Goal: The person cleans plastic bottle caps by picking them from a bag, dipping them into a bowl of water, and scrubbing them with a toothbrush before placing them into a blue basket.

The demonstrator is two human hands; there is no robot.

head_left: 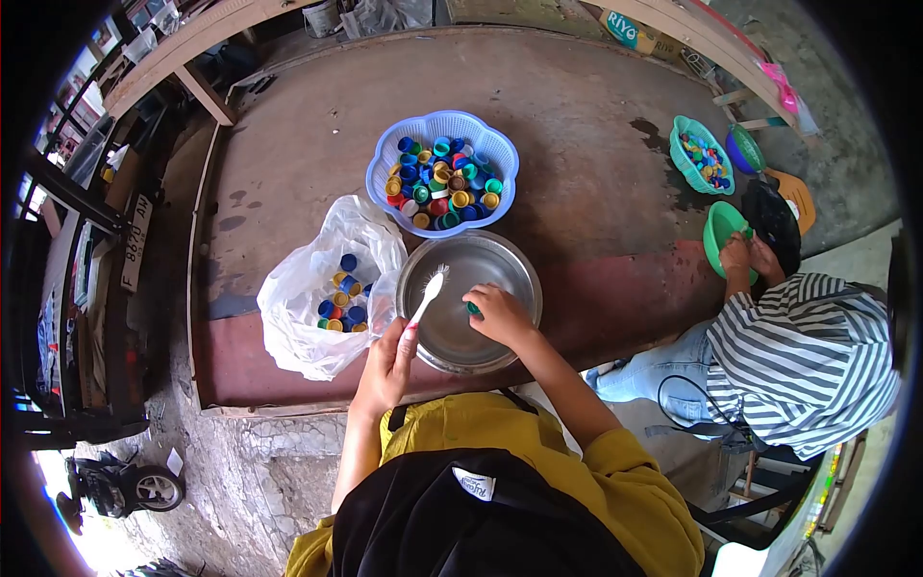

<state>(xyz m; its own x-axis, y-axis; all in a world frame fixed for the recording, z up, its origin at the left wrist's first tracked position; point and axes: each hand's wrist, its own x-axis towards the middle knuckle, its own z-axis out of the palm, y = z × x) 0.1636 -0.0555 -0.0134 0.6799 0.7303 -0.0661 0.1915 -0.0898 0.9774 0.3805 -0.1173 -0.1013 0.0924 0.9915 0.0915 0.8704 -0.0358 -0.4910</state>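
Observation:
My left hand is closed round the handle of a white brush, whose bristles point up over the left part of a metal bowl. Above the same bowl, my right hand pinches a dark green cap. Beyond the bowl stands a blue plastic basket full of coloured bottle caps. A white plastic bag lies open to the left, with several blue, yellow and red caps inside.
At the right a co-worker in a striped top holds something over a green bowl. Near them are a turquoise basket of caps, a purple bowl and a black bag. The wooden table has raised edges.

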